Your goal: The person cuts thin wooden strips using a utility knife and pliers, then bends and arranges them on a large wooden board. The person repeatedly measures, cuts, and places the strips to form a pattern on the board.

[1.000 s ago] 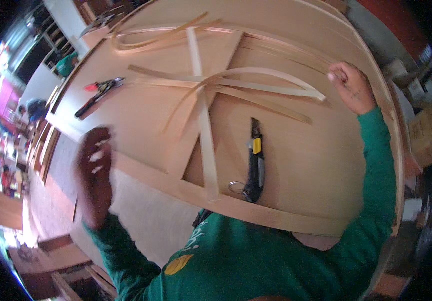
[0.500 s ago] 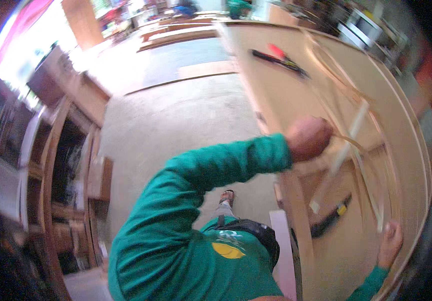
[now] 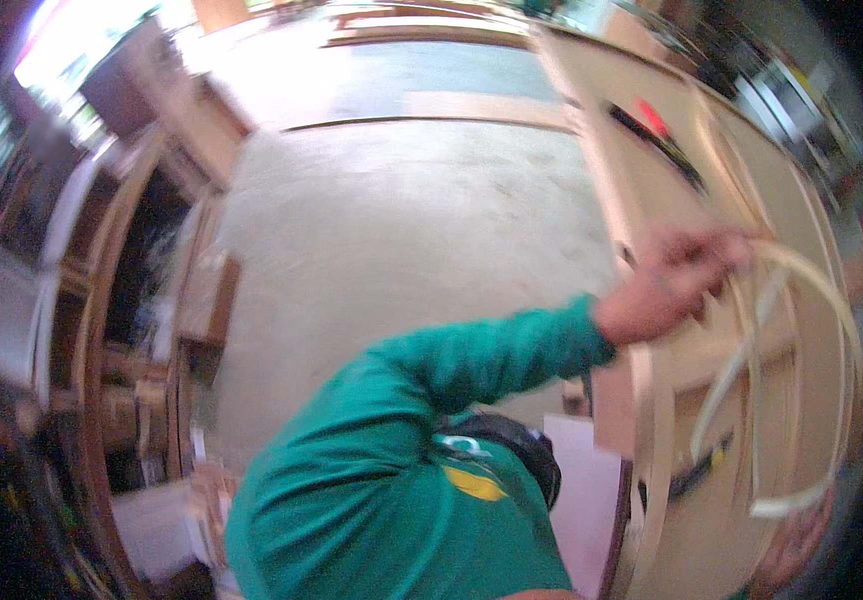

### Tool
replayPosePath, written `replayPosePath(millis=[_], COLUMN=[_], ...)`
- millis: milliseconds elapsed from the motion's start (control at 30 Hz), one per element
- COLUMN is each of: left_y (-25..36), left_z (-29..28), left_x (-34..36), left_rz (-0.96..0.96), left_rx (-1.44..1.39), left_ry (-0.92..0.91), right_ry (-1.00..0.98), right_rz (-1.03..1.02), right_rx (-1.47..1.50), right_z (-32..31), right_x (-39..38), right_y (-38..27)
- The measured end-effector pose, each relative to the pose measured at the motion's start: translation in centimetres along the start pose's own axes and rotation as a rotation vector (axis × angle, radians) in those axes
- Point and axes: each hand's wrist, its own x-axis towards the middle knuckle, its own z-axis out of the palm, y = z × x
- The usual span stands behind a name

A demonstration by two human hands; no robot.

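While the left hand [image 3: 666, 285] is stretched across the near edge of the framed panel [image 3: 706, 525], its fingertips look pinched on one end of a pale curved strip [image 3: 817, 272], though blur softens the contact. From that grip the strip bows out to the right and curls back beneath, its lower end beside the right hand [image 3: 796, 545]; whether those fingers are closed on it or merely near, I can't tell. What worries me is spring: with one end held and the other doubtful, that bend could whip loose if the pinch slips, or crack where it curves tightest if the hands draw together. A slanting strip [image 3: 736, 365] lies just below the left grip, so the two could tangle. Lower again, between the hands, rests a black-and-yellow cutter [image 3: 699, 472]; a careless sweep of either wrist might knock it, and I can't see whether its blade is out. Beyond the grip, the red-and-black pliers [image 3: 656, 148] lie apart from both hands, seemingly the lesser risk.
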Motion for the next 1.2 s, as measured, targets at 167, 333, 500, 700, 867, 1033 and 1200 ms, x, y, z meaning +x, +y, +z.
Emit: replayPosePath(millis=[167, 333, 500, 700, 867, 1033, 1200], left_y=[7.2, 8.7, 6.6, 4.4, 1.6, -0.2, -1.7], left_z=[-8.6, -19.8, -28.7, -33.1, -36.8, -39.6, -40.6], left_x=[-0.4, -0.7, -4.4, -7.7, -9.6, -11.2, -11.9], left_rz=[-0.174, -0.334, -0.478, -0.441, -0.484, -0.548, -0.567], left_rx=[-0.155, -0.406, -0.389, -0.167, -0.123, -0.179, -0.248], left_ry=[0.018, 0.082, 0.391, 0.597, 0.665, 0.778, 0.729], right_ry=[-0.226, -0.231, -0.68, -0.729, -0.941, -1.018, -1.104], right_rz=[0.412, 0.421, 0.759, 0.921, 1.212, 1.109, 1.025], right_rx=[-0.119, 0.15, 0.376, 0.624, 0.785, 0.827, 0.746], right_z=[1.1, -0.1, 11.2, 22.5, 25.6, 25.0, 23.5], right_x=[4.4, 2.8, 10.4, 4.3, 2.1, 2.1, 0.0], right_y=[-15.5, -22.8, -35.7, -37.7, -35.6, -36.0, -35.5])
